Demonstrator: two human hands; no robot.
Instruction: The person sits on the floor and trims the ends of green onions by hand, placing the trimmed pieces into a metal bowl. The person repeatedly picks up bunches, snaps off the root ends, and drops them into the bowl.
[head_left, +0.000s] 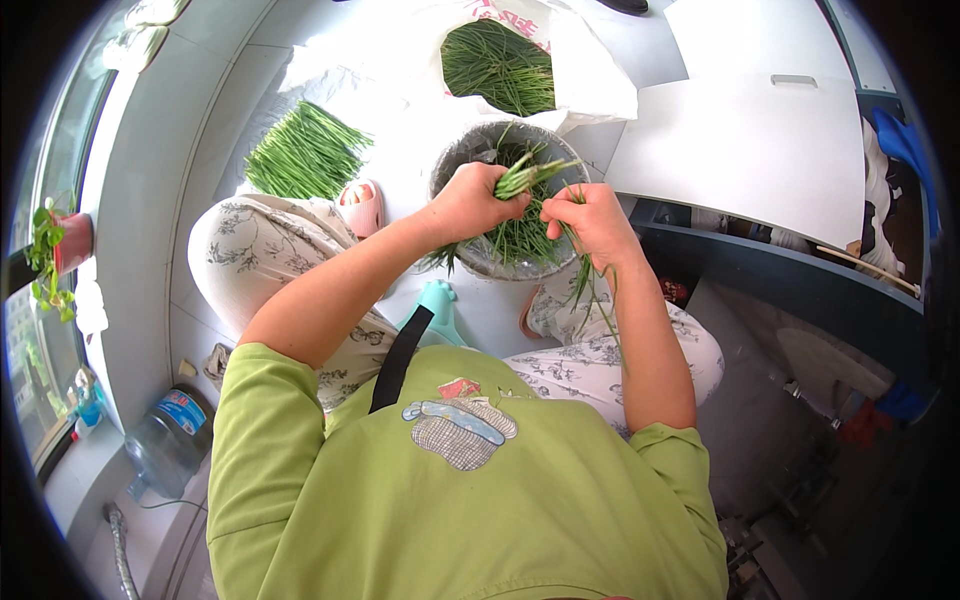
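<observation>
My left hand (471, 201) is closed around a bunch of long green chives (529, 177), their pale stem ends pointing right and leafy ends hanging below the wrist. Just to its right, my right hand (596, 225) pinches a few thin loose strands (583, 279) that dangle past the wrist. Both hands are above a round grey bin (444, 166) lined with clear plastic, where tangled green bits (529, 244) lie. Beyond the bin, a white plastic bag (596, 82) gapes around more chives (499, 67). At left, a neatly aligned pile of chives (304, 150) rests on the floor.
A white cabinet door or panel (742, 150) and an open dark drawer (772, 262) stand close on the right. A turquoise plastic stool (439, 304) is between my legs. Along the left are a large water bottle (169, 439) and a potted plant (71, 244) by the window.
</observation>
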